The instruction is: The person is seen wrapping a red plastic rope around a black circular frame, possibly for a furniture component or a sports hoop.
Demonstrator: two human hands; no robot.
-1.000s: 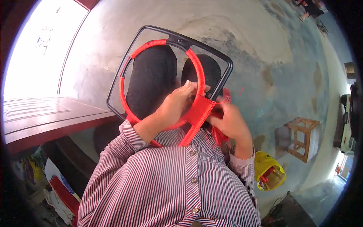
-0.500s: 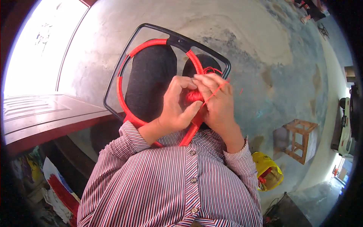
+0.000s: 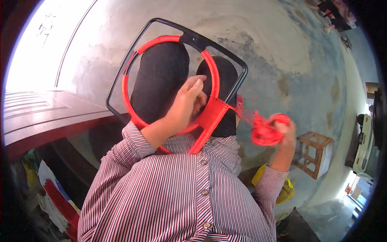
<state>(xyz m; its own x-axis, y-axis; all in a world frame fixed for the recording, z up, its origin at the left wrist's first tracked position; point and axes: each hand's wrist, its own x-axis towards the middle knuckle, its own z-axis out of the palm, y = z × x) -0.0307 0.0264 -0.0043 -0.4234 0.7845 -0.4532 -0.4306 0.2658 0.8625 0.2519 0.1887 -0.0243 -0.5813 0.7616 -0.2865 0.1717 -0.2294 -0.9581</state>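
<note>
Lying across the lap [image 3: 161, 76], a red-wrapped ring [image 3: 215, 76] sits inside a black frame [image 3: 192, 39], the two joined by a dark plate past the far edge of the lap, by the knees. Wrap has bare black gaps at that plate and at the ring's upper left. Frame corners stick out beyond the lap's left and right edges. Near side of the ring carries a red wrapped panel [image 3: 210, 115], toward the lap's right edge, close to the belly. Left hand [image 3: 187, 101] over the ring's opening, wrist crossing the ring's lower left; grip half curled, index finger stretched out, other fingertips near the panel, can't tell if they pinch anything. Right hand [image 3: 288, 135] off past the lap's right edge, blurred, grip closed on a loose red cord bundle [image 3: 267, 133]; red strands run from the bundle back to the panel. Striped shirt [image 3: 161, 197] fills the lower middle, the ring's near end against it. Yellow container [image 3: 287, 193] below the right forearm, partly covered by it. Wooden stool [image 3: 318, 159] on the stained grey floor [image 3: 270, 48], right of that hand. Brown panelled surface [image 3: 48, 109] at left, its dark red edge facing the lap. Another person [image 3: 338, 18], cut off, upper right.
</note>
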